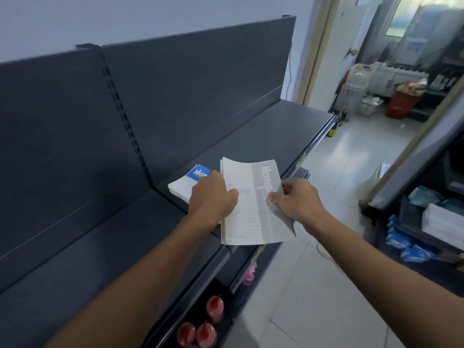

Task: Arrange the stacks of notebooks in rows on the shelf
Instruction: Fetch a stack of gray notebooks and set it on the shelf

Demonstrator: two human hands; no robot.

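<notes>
Dark grey shelving [251, 136] is backed by a pale wall. Grey-covered notebooks [253, 212] are held over its front edge by the left hand [213, 197] and right hand [298, 199], fingers [275, 197] curled round both sides. A blue-covered stack [184, 185] is laid on the shelving just behind the left hand.

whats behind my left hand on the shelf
A stack of notebooks with a blue cover lies on the dark shelf. The left hand, gripping the grey notebooks, covers the stack's right part, so the rest of its lettering cannot be seen.
</notes>
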